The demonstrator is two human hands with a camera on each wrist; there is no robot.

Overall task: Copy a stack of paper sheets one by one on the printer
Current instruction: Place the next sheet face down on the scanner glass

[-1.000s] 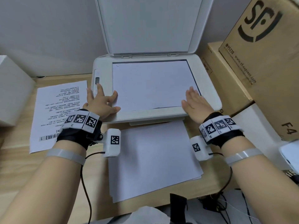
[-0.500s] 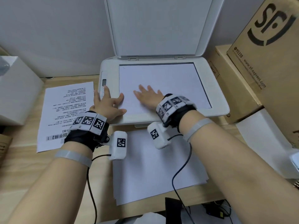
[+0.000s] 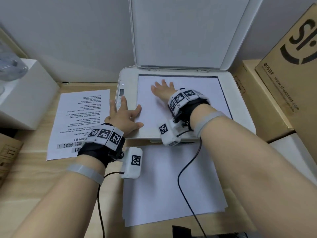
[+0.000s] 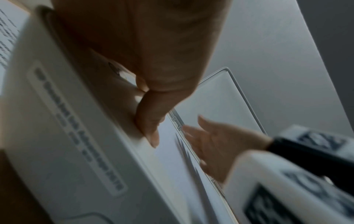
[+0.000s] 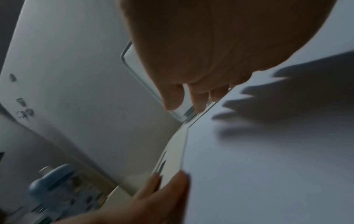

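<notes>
Cardboard boxes [image 3: 281, 86] right of desk; white box [image 3: 25, 93] left; grey wall [image 3: 68, 31] behind.

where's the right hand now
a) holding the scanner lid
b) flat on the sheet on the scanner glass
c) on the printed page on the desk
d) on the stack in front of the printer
b: the right hand lies with fingers spread on the sheet on the glass, under the raised lid.

Matt white plastic printer [image 3: 240, 100], smooth paper sheet [image 3: 197, 100], pale wood-grain desk [image 3: 34, 169], cardboard boxes [image 3: 283, 83].
</notes>
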